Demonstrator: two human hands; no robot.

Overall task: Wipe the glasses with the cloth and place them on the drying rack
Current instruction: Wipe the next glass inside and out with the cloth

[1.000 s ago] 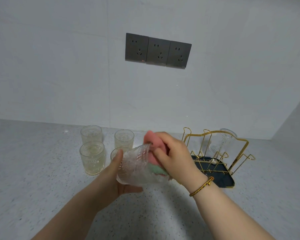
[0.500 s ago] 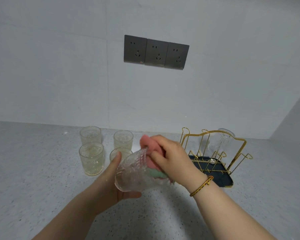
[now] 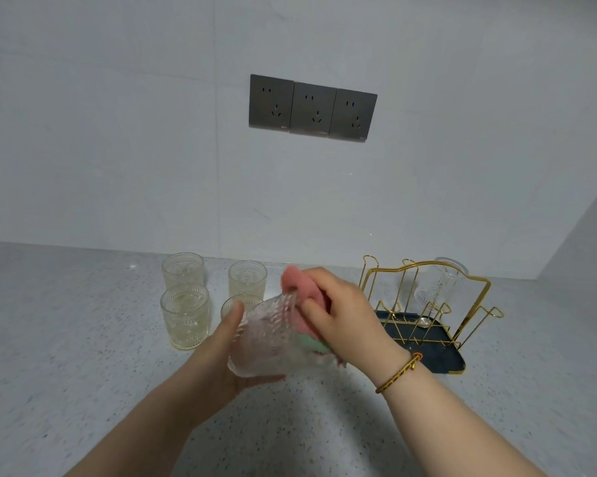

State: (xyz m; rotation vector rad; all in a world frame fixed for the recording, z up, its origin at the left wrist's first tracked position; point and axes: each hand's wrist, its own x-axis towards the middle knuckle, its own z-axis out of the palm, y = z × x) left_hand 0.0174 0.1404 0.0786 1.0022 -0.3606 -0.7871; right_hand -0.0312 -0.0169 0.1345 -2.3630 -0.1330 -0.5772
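Over the desk (image 3: pixel 83 373), grips tilted ribbed glass (image 3: pixel 269 335) with left hand (image 3: pixel 221 349), mouth toward 2 o'clock; clutches pink cloth (image 3: pixel 295 282) against rim with right hand (image 3: pixel 345 315); needs carrying toward 3 o'clock, drying rack (image 3: pixel 438 358) nearer right hand.

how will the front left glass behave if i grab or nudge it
The front left glass looks like thick clear glass, so probably rigid but breakable if knocked. Its ribbed wall should give some grip. Upright and squat on the counter, it likely slides rather than tips.

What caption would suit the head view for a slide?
Left hand holds a textured glass; right hand presses a pink cloth into it.
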